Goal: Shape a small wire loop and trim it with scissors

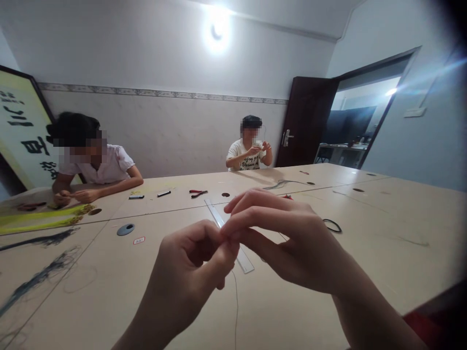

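Head view: the left hand [199, 262] and right hand [280, 238] meet above the ruler [246, 263], thumbs and forefingers pinched closed, seemingly on a thin thread [237, 301], though the fingers hide the spot itself. The thread trails below them, on the wearer's side of the ruler. Left of the ruler, a grey disc [123, 231] and dark strands [36, 279] lie on the worktop [284, 316]; just past its far end sit red pliers [198, 193]. A slack pinch could let so fine a thread slip; a snagged tail might tug it loose.
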Action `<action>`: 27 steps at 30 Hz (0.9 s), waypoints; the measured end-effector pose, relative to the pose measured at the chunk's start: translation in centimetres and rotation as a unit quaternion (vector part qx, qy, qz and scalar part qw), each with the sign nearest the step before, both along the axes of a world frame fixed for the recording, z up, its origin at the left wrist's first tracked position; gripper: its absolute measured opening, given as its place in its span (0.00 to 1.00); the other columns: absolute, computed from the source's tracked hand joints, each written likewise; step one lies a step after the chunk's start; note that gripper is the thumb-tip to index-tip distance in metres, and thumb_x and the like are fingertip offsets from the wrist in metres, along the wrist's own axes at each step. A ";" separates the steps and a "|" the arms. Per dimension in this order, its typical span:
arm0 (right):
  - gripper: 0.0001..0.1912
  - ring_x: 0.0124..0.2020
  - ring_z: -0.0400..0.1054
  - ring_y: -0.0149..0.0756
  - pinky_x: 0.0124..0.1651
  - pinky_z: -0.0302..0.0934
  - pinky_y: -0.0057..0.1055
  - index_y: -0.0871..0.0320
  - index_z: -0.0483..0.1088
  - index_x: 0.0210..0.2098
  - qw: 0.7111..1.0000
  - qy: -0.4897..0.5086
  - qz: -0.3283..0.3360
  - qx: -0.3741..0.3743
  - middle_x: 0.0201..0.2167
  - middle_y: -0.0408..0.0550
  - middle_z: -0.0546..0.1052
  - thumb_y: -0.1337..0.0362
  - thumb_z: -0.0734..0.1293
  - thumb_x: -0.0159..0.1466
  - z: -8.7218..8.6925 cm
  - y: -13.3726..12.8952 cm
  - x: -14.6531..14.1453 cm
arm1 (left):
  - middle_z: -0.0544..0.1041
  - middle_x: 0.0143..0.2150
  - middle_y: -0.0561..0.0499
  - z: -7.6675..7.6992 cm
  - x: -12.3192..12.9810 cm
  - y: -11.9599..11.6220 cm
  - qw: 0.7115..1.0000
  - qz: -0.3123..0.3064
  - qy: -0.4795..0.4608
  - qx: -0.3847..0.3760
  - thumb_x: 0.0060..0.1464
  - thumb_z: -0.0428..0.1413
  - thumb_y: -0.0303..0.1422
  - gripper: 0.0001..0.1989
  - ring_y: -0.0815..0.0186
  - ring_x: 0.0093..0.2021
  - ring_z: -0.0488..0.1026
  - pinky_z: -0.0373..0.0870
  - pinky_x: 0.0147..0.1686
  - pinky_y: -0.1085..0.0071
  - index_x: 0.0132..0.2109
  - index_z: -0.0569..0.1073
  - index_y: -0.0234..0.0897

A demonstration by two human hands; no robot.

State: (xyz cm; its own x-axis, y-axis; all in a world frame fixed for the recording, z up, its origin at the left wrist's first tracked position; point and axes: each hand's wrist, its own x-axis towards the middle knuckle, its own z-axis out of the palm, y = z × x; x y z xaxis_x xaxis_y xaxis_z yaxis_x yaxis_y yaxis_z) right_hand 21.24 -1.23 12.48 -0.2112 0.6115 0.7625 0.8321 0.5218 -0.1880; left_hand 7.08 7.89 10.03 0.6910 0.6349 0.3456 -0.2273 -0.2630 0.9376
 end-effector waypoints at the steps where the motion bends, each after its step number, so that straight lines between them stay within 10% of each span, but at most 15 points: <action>1: 0.05 0.41 0.70 0.30 0.44 0.66 0.28 0.61 0.73 0.38 1.000 0.000 -0.008 0.005 0.34 0.44 0.74 0.73 0.65 0.67 0.1 -0.1 0.0 | 0.64 0.15 0.60 -0.1 0.0 0.1 1.000 -0.007 -0.005 0.008 0.50 0.59 0.32 0.10 0.76 0.16 0.59 0.58 0.17 0.81 0.24 0.70 0.37; 27: 0.08 0.37 0.69 0.34 0.42 0.67 0.34 0.60 0.68 0.28 0.983 -0.113 -0.086 0.118 0.28 0.45 0.70 0.72 0.66 0.64 -1.3 0.0 -0.2 | 0.64 0.16 0.60 -0.8 0.1 0.9 0.991 -0.008 -0.061 0.117 0.54 0.58 0.29 0.10 0.78 0.16 0.60 0.59 0.16 0.87 0.25 0.73 0.40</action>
State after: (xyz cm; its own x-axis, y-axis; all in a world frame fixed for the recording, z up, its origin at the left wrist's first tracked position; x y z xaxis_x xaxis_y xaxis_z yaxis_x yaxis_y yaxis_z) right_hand 21.03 -1.24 11.22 -0.3011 0.4646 0.8327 0.9183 0.3768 0.1217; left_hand 7.22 8.74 9.20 0.6445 0.5165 0.5638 -0.3422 -0.4646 0.8168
